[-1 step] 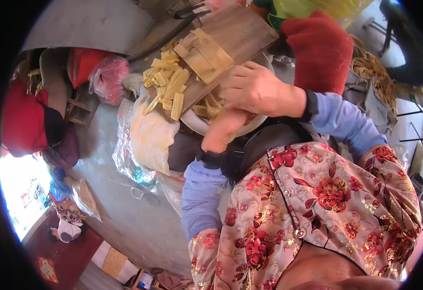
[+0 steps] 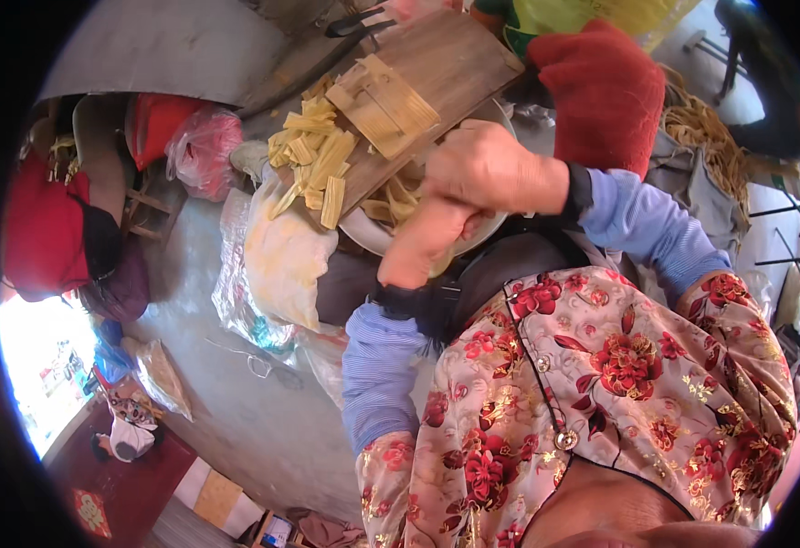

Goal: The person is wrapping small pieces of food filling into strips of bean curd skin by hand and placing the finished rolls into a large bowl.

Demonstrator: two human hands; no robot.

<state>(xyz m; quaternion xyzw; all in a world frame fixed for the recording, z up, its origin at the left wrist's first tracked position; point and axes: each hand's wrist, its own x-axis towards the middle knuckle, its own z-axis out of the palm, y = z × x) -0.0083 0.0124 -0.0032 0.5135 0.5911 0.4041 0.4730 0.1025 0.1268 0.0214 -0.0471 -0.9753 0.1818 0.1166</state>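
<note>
My left hand [image 2: 425, 236] and my right hand [image 2: 482, 164] meet over a white bowl [image 2: 370, 239] in my lap. The right one is a curled fist pressed on top of the left. Its knuckles hide most of the left fingers, whose visible part is curled too. What they grip between them is hidden. Inside the bowl lie pale yellow strips [image 2: 400, 199]. Across the bowl's far side rests a wooden board [image 2: 455, 50], carrying a small slatted yellow wooden block [image 2: 384, 105] and a pile of short folded yellow strips [image 2: 313, 151].
A red cloth-covered shape [image 2: 605, 100] stands beyond my right hand. Long tan strips [image 2: 706, 146] lie on a grey sack at the right. Left of my leg are a stained pale cloth [image 2: 286, 251] and clear plastic. Farther left hangs a pink plastic bag [image 2: 204, 151].
My right hand has curled tighter and turned to a fist, shifting slightly toward me and over the left hand. The board and strips stay as they were.
</note>
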